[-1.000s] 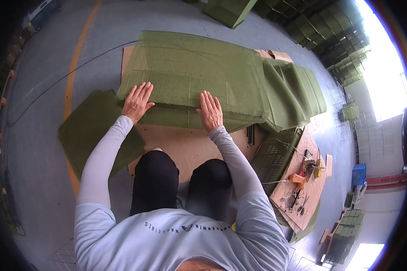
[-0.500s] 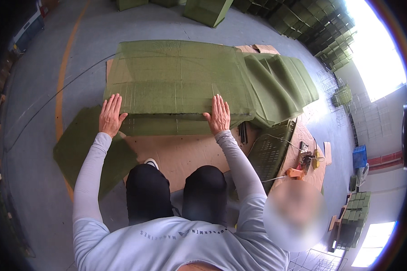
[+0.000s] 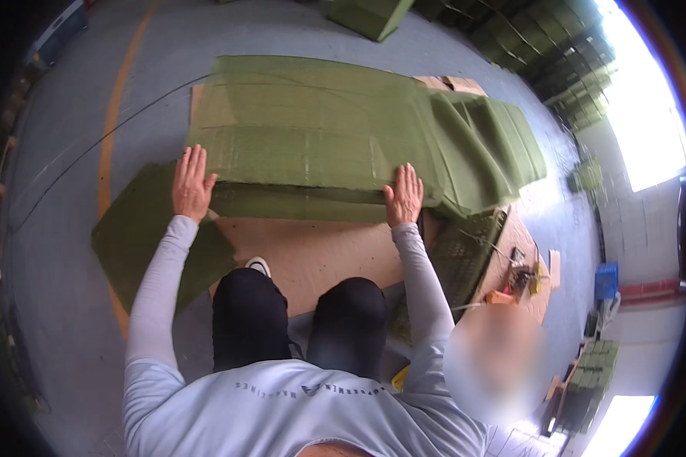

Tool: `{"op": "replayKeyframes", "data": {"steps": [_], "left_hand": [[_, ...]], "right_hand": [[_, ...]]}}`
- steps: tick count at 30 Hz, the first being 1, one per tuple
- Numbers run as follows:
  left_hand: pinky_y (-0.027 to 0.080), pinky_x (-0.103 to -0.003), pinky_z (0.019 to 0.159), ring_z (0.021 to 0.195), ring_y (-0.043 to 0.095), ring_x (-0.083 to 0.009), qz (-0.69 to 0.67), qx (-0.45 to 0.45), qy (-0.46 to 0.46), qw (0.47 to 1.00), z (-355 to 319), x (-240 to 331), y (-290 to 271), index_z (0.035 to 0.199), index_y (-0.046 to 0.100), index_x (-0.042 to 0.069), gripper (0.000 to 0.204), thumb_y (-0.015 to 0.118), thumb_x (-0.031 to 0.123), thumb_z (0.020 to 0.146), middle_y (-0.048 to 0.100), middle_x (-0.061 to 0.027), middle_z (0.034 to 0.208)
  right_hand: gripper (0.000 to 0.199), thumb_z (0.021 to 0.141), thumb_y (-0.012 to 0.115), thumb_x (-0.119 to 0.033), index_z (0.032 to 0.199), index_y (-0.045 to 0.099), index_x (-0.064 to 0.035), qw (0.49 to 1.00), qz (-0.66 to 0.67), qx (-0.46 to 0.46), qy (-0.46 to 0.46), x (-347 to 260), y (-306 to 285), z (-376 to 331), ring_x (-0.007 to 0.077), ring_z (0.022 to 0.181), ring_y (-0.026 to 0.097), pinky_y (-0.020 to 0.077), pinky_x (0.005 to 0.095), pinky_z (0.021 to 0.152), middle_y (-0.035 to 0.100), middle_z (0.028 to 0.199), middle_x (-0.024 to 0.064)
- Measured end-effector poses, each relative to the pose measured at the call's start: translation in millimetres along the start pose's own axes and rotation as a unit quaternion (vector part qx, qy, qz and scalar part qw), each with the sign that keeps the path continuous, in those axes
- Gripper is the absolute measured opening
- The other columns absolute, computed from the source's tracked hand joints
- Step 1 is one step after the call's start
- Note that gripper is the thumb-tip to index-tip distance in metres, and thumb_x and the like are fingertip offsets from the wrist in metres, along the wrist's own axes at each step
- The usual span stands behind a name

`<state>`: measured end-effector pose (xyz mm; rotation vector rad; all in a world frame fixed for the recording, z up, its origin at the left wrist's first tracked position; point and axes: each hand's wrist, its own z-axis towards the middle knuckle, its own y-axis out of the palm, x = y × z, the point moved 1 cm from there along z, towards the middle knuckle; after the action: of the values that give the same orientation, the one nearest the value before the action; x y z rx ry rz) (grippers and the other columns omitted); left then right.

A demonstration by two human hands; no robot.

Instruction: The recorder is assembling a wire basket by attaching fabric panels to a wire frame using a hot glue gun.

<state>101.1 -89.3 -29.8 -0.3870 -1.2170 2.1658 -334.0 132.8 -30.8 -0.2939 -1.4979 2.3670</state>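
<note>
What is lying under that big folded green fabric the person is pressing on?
Brown cardboard shows under the green fabric, with a corner poking out behind. Both hands, left and right, lie flat on its near edge. Anything else beneath is covered.

Single head fisheye, looking steeply down, close over kneeling person's arms.

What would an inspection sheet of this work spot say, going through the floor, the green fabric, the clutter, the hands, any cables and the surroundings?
Surface: grey concrete floor with an orange line; cardboard sheet laid on it.
Job's things: large folded green fabric on the cardboard.
Clutter: separate green piece at left; tools on a board at right.
Hands: left hand and right hand flat, open, on the fabric's near edge.
Cables: thin dark line across the floor.
Surroundings: stacked green bundles, blue crate.
</note>
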Motion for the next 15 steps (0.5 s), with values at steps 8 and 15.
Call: {"op": "replayKeyframes", "data": {"steps": [8, 15], "left_hand": [[0.028, -0.043, 0.112, 0.137, 0.033, -0.0317, -0.123, 0.004, -0.062, 0.991, 1, 8, 0, 0.142, 0.037, 0.003, 0.060, 0.041, 0.043, 0.098, 0.037, -0.0137, 0.148], [0.028, -0.043, 0.112, 0.137, 0.034, -0.0296, 0.011, -0.021, -0.049, 0.998, 15, 6, 0, 0.145, 0.032, 0.003, 0.062, 0.041, 0.042, 0.098, 0.035, -0.0133, 0.149]], "right_hand": [[0.068, 0.091, 0.049, -0.042, 0.144, 0.031, -0.0019, 0.999, 0.038, -0.025, -0.009, 12, -3, 2, 0.0278, 0.140, 0.028, 0.0188, 0.0446, 0.115, 0.034, 0.149, 0.0157], [0.067, 0.094, 0.044, -0.044, 0.145, 0.029, -0.0023, 0.999, 0.000, -0.030, 0.022, 45, 1, 5, 0.0275, 0.142, 0.023, 0.0152, 0.0446, 0.116, 0.029, 0.152, 0.0155]]}}
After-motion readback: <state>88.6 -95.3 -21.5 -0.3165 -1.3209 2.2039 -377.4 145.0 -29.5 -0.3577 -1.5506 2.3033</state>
